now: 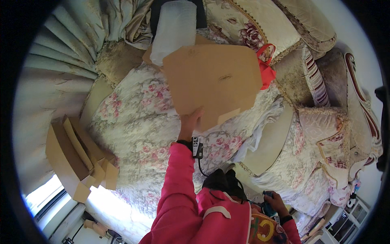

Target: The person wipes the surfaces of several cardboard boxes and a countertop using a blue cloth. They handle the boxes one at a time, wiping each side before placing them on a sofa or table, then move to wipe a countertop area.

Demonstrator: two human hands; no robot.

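My left hand (190,119), at the end of a pink sleeve, grips the near lower edge of a broad brown cardboard piece (210,82). Dark scuffs mark its face, and a paler patch shows near its lower right edge. I cannot tell whether it is a flat sheet or the side of a box. Low at the right, close to my body, my right hand (275,202) closes around a small dark teal object (268,208), partly hidden by the fingers. Beneath the cardboard spreads a floral quilted cover (137,122).
Beyond the cardboard lies a roll of translucent wrap (175,30), probably bubble wrap. A red bag (268,74) peeks out at its right. An open cardboard box (68,152) stands at the left. Cushions (323,122) line the right side; curtains (61,52) hang at the far left.
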